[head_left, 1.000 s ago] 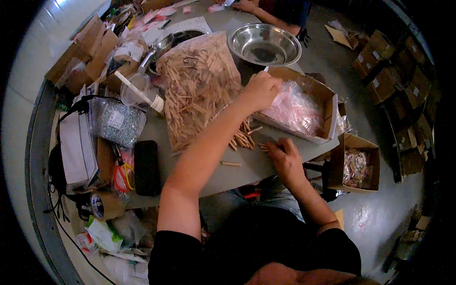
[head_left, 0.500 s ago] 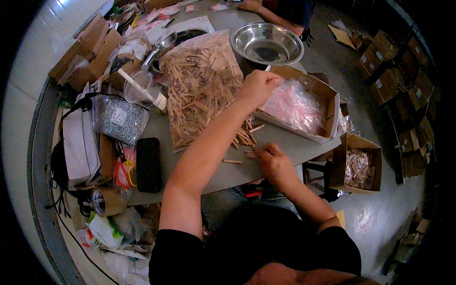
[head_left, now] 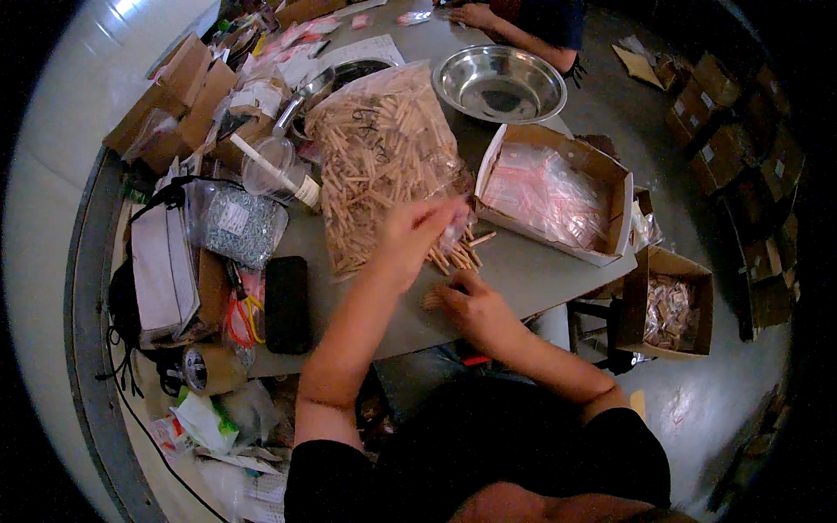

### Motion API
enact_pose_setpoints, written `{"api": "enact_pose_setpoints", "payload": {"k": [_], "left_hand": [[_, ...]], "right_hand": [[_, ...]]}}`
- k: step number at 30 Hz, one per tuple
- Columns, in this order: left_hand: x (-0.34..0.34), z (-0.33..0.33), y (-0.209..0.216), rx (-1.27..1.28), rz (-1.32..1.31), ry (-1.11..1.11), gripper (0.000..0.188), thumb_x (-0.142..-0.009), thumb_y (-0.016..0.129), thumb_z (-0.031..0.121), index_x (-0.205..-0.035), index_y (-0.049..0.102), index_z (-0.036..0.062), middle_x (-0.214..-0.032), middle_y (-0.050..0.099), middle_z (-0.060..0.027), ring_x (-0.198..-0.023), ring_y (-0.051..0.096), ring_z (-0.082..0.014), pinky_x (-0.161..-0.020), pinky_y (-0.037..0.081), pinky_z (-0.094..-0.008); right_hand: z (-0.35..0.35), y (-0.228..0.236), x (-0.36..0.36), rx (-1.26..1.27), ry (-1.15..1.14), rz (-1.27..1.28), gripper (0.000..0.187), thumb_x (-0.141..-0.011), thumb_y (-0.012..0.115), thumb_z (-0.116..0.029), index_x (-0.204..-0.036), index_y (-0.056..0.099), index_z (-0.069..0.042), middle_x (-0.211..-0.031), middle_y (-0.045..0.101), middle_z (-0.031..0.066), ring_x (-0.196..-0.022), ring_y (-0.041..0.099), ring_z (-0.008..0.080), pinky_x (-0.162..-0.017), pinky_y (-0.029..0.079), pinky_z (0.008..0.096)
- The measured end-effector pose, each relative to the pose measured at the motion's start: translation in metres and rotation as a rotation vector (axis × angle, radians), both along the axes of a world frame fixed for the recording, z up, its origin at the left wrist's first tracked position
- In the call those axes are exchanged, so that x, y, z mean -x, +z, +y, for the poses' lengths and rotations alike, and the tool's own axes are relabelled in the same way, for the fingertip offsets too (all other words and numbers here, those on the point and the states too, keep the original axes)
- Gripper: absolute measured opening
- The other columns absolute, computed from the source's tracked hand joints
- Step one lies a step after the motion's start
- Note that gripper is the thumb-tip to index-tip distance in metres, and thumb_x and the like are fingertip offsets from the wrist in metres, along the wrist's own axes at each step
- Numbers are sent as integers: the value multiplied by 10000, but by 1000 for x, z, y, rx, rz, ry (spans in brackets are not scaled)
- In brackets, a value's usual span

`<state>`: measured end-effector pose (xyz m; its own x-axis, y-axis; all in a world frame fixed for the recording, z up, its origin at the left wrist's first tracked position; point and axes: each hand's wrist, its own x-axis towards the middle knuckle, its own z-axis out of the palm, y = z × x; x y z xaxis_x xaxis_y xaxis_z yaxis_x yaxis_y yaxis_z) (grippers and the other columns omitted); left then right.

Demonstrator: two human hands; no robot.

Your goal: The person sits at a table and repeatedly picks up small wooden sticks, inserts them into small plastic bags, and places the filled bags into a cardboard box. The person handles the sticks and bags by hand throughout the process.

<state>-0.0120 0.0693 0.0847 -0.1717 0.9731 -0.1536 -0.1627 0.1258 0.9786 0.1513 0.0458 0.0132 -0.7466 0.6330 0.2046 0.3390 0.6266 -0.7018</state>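
Observation:
A big clear bag of wooden clothespins (head_left: 379, 157) lies on the grey table (head_left: 523, 270). My left hand (head_left: 410, 235) hovers at the bag's open near end, fingers blurred and bent over loose pins (head_left: 462, 253). My right hand (head_left: 471, 305) rests on the table close to the front edge, fingers closed around a small bundle of wooden pins (head_left: 433, 299). A cardboard box of pink-printed plastic bags (head_left: 549, 192) stands just right of both hands.
A steel bowl (head_left: 499, 83) sits behind the box, near another person's arm (head_left: 488, 19). A black phone (head_left: 287, 303), a bag of small metal parts (head_left: 242, 228), tape (head_left: 205, 370) and cartons crowd the left. A carton of packets (head_left: 667, 305) stands on the floor, right.
My left hand has drawn back from the box of plastic bags to the open end of the clothespin bag. My right hand has stayed near the table's front edge with its pins.

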Motion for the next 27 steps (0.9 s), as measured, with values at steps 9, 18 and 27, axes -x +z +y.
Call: {"api": "enact_pose_setpoints", "payload": {"k": [9,18,27], "left_hand": [[-21,-182,-108,157,-306,-290,106,-865,666,119,-839,630,23,-918,680,-136,-760,632,-175,-682,510,-298],[-60,-180,-151,265,-492,-294,213,-932,590,198,-1030,620,11,-979,652,-49,-790,573,-112,-715,471,-259],[-60,-173,-156,385,-552,-322,259,-869,681,234,-1037,588,60,-859,569,4,-756,517,-101,-665,431,-248]], "right_hand": [[10,5,-13,121,84,11,224,-796,629,-40,-1002,703,-89,-1019,541,152,-906,590,315,-771,510,367],[11,13,-18,29,173,-63,273,-796,605,-1,-1030,704,-102,-1049,555,158,-939,589,328,-790,509,374],[6,29,-21,-3,332,-117,269,-745,630,-12,-993,702,-88,-1012,586,133,-940,597,313,-810,512,365]]}}
